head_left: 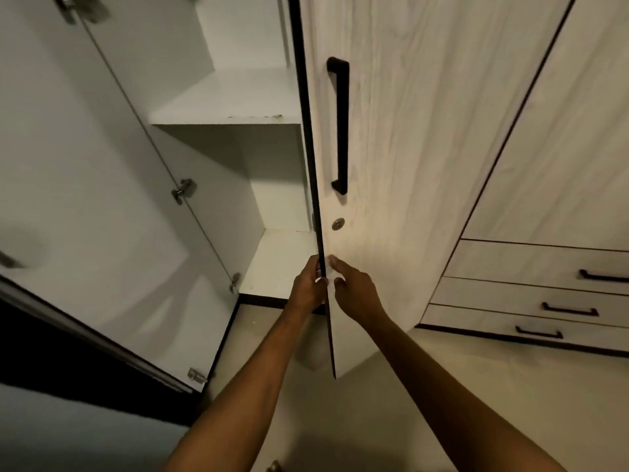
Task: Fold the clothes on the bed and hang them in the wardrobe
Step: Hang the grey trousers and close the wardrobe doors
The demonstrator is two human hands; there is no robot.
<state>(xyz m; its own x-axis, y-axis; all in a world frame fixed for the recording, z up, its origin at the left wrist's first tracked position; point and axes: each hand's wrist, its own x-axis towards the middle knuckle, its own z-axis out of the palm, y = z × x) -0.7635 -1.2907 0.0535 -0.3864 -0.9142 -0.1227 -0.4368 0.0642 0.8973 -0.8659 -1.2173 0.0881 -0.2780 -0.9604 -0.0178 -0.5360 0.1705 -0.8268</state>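
Note:
The wardrobe stands in front of me with white bare shelves [231,107] inside. Its light wood-grain right door [401,131], with a black bar handle [340,124] and a round lock [338,224], is seen edge-on and partly open. My left hand [308,286] grips the dark edge of this door from the inner side, below the lock. My right hand [354,287] holds the same edge from the outer face, fingers curled towards it. The left door [85,182] is swung wide open. No clothes or bed are in view.
A second closed wardrobe section [561,148] stands to the right, with three drawers [544,284] with black handles below it. Metal hinges [183,190] sit along the left door. The pale floor [391,403] lies beneath my arms.

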